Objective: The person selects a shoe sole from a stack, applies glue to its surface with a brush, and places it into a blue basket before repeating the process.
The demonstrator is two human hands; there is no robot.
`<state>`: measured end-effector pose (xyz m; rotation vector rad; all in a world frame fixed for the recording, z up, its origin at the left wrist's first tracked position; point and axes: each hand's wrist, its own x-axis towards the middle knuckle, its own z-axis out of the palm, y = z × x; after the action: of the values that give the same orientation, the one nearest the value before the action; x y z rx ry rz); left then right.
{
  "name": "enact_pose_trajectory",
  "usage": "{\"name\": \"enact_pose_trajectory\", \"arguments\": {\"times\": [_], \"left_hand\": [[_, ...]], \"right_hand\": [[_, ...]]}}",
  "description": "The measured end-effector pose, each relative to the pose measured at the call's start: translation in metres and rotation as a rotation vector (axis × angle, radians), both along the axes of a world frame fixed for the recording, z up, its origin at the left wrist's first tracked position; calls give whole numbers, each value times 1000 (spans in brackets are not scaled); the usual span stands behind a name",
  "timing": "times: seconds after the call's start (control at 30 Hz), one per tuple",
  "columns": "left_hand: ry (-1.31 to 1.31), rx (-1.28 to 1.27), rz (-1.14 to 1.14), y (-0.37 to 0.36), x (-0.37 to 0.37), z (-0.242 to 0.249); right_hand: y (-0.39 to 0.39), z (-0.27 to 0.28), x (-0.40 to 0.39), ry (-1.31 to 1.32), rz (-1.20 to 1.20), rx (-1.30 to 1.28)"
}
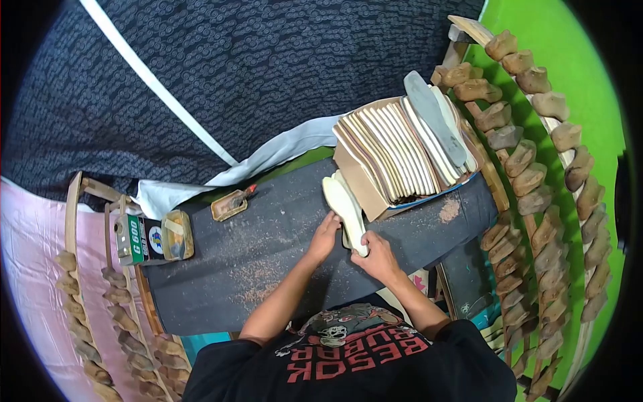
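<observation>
A cream shoe sole (344,204) lies at a slant over the dark worktable, its wide end pointing away from me. My right hand (379,258) is closed around its narrow near end, thumb on top. Along the left edge of the sole rests my left hand (324,236), its fingers pressed together against the side. Part of another pale piece shows beneath and behind the sole. Just right of it stands a cardboard box (355,175) packed with upright cream soles (388,151). A grey sole (435,117) lies on top of these.
Pinkish shavings (258,281) are scattered over the dark tabletop (201,295). At the left end stand a green-and-black G 600 can (134,239) and a cut-open container (177,234). A small tray (229,206) sits near the back edge. Racks of wooden shoe lasts (529,177) flank both sides.
</observation>
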<state>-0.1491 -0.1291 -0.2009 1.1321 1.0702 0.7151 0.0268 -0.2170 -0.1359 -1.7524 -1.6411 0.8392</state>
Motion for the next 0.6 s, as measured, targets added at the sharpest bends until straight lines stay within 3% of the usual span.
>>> {"name": "enact_pose_trajectory", "arguments": {"times": [0.2,0.27,0.3,0.37,0.47,0.53,0.6], "left_hand": [[2,-146,191,-5,4,5],[-219,-119,181,-4,5,9],[-327,-105,171,-4,5,11],[-398,-102,200,-1,5,24],[-586,-232,235,4,2,31],[-554,-195,263,5,3,36],[-526,-141,305,5,1,38]], "right_hand": [[-3,-9,-1,232,56,-252],[0,-40,-1,765,124,-152],[2,-36,0,768,132,-155],[11,-19,3,1027,254,-301],[19,-18,3,1009,327,-365],[20,-20,2,1007,346,-396],[22,-24,0,810,323,-421]]}}
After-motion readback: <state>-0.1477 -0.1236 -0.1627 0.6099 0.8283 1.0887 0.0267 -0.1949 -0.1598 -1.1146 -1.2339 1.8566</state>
